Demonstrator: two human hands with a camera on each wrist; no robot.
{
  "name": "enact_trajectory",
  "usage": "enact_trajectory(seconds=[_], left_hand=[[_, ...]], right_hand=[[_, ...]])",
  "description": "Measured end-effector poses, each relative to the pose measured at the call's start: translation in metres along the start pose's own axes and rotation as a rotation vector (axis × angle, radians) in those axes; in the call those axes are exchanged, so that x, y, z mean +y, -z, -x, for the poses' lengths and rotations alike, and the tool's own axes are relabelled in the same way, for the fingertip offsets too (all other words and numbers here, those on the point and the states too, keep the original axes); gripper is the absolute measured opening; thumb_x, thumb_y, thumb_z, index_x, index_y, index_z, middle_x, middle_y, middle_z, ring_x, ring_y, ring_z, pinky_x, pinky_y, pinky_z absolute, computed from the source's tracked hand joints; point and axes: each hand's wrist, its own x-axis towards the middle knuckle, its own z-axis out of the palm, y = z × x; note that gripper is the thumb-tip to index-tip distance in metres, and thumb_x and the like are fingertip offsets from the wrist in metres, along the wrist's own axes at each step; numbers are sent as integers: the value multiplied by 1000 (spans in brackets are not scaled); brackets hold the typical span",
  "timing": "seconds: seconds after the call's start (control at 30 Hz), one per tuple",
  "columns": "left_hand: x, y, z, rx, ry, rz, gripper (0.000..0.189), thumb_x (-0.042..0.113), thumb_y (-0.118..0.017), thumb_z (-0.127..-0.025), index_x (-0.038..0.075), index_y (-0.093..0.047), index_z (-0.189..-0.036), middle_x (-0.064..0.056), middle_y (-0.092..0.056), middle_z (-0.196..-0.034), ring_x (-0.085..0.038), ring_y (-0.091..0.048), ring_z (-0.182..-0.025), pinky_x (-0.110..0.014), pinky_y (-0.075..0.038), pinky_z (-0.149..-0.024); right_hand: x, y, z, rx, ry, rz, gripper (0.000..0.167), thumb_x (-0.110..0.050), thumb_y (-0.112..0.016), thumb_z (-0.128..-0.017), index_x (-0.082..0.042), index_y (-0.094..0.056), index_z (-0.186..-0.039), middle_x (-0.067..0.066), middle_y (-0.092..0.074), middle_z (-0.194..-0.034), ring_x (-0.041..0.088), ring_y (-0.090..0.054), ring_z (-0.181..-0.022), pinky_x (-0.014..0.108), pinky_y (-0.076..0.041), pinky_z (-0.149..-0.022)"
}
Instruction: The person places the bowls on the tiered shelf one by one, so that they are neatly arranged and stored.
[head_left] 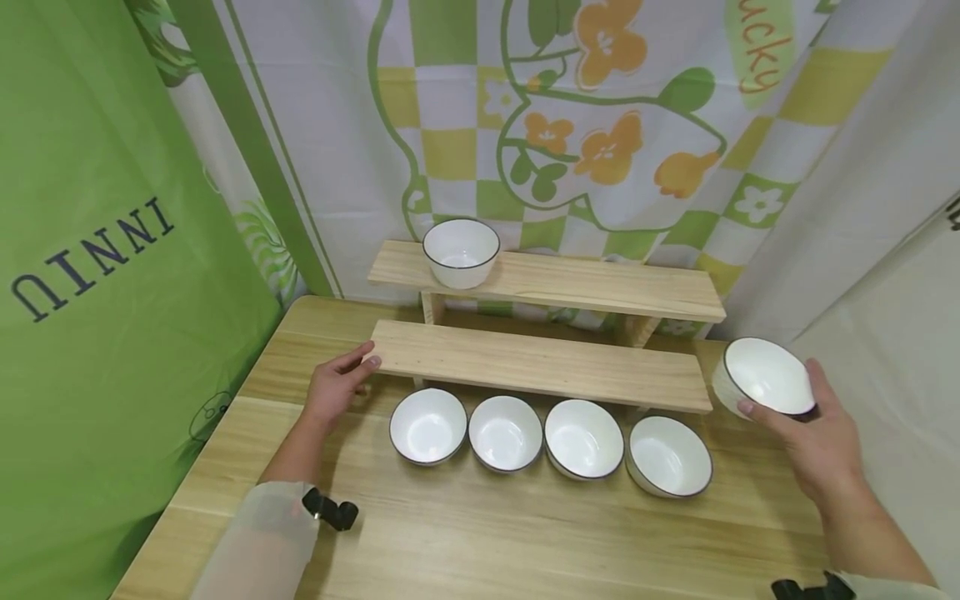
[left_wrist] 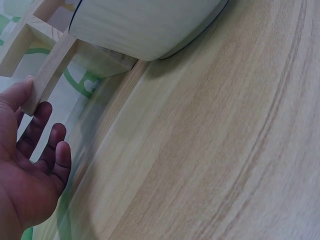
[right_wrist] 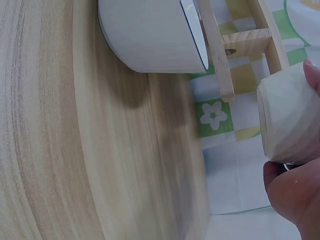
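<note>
My right hand [head_left: 821,437] grips a white dark-rimmed bowl [head_left: 768,375], thumb at the near rim and fingers round its far right side. The bowl is off the table, past the right end of the two-tier wooden shelf [head_left: 540,360]. In the right wrist view its ribbed outer wall [right_wrist: 290,117] shows above the hand. My left hand [head_left: 337,387] pinches the left end of the lower board, thumb over it and a finger beneath; the other fingers hang loosely curled in the left wrist view. Another bowl [head_left: 461,254] stands upright on the upper board, toward its left.
Several matching bowls stand upright in a row along the shelf's front, from a left one [head_left: 427,427] to a right one [head_left: 670,457]. A patterned curtain [head_left: 450,100] hangs behind the wooden table [head_left: 480,542]; green cloth [head_left: 90,333] hangs at the left.
</note>
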Motion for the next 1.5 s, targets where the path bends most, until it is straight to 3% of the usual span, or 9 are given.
enact_trajectory(seconds=[0.13,0.23,0.57,0.93,1.1,1.27,1.5], left_hand=[[-1,0,-1,5,0,-1,59,38,-82,-92,11,-65,-142,-2,-58,-149,-17,-48,-140,-25,-58,-77],[-4,1,-3,4,1,-2,61,40,-82,-91,11,-65,-142,-1,-57,-150,-16,-48,-139,-24,-58,-75],[-6,1,-4,-4,-1,6,61,41,-82,-91,12,-64,-142,-1,-57,-151,-16,-47,-141,-24,-59,-76],[-6,1,-4,-8,10,19,60,39,-83,-91,12,-66,-141,0,-58,-150,-15,-47,-140,-26,-59,-76],[8,-1,3,-27,25,15,54,30,-78,-96,9,-62,-143,-4,-54,-153,-19,-45,-143,-31,-60,-81],[24,-2,13,-31,25,2,52,25,-76,-98,6,-61,-143,-5,-53,-153,-20,-46,-142,-33,-60,-84],[26,-3,15,-30,39,-3,51,26,-77,-97,8,-62,-143,-5,-54,-153,-15,-52,-131,-34,-60,-84]], right_hand=[[-6,0,1,-6,19,14,111,-27,-83,-91,-25,-3,-167,-13,4,-171,17,1,-156,6,-10,-114],[-10,-1,2,-14,26,14,110,-25,-82,-92,-25,-2,-167,-12,4,-171,16,-2,-156,-1,-15,-106],[-25,-5,4,-56,83,-61,106,-11,-78,-94,-22,-3,-167,-9,4,-172,17,-7,-156,4,-23,-110],[-42,-12,4,-89,98,16,108,-20,-82,-92,-29,-4,-167,15,-5,-172,24,-16,-155,-3,-27,-98],[-52,-17,2,-116,101,44,111,-25,-84,-91,-31,-4,-167,22,-10,-169,26,-17,-155,-5,-26,-95],[-63,-23,2,-154,118,27,111,-24,-84,-91,-32,-3,-167,20,-11,-170,23,-22,-154,-3,-30,-95],[-77,-35,-4,-190,169,35,112,-26,-84,-90,-27,-3,-167,13,-6,-172,30,-22,-154,-2,-30,-97]])
